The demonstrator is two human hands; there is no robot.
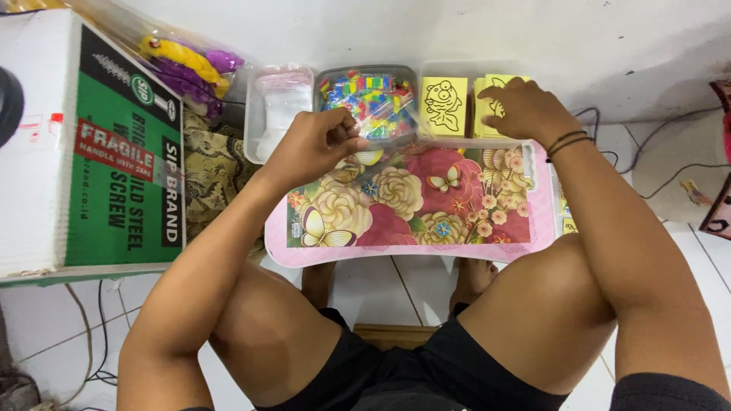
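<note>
Bare floral tray (426,205) (tubs (365,99) behind)

Looks like a home, with work done down on a white tiled floor (46,320) against a plain white wall (457,30). A small floral lap table (411,205) sits over bare legs, cables (655,171) trail across the tiles, and a cardboard box (84,152) stands beside patterned cloth (213,175).

I count three clear plastic tubs in a row at twelve o'clock: one tub of white bags (279,106), one tub of coloured pieces (371,97), one tub of yellow cards (457,95). One yellow card with a drawn fish (444,105) faces me; how many are stacked beside it I cannot tell. One floral lap tray (426,205) lies at centre. One green-and-white cardboard box (84,152) sits at nine o'clock. Two hands are in view, left hand (316,144) and right hand (525,110).
</note>
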